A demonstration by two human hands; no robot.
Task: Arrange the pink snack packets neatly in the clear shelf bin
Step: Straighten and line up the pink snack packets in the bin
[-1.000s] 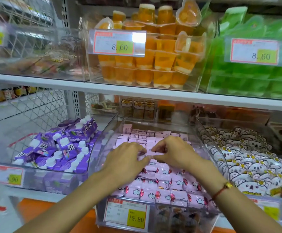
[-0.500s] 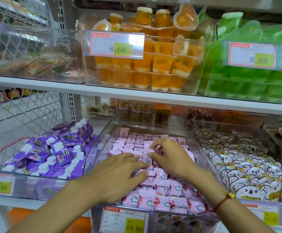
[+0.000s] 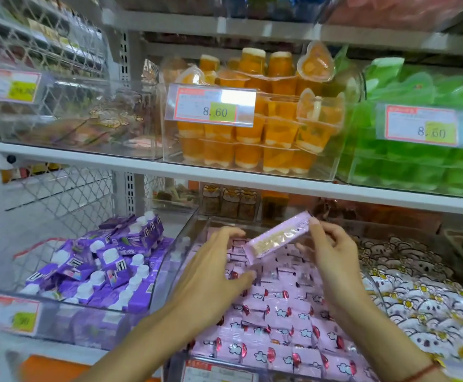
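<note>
One pink packet [image 3: 280, 235] was pinched in your right hand [image 3: 332, 260] above the clear bin [image 3: 194, 230]; your left hand [image 3: 211, 274], fingers loosely spread, rested on the rows. Next, you likely needed to slot it flat into a gap.

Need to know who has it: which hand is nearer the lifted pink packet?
Right. The right hand pinches the lifted pink packet's upper end at its fingertips. The left hand is spread just below and left of its lower end, apparently not gripping it.
</note>
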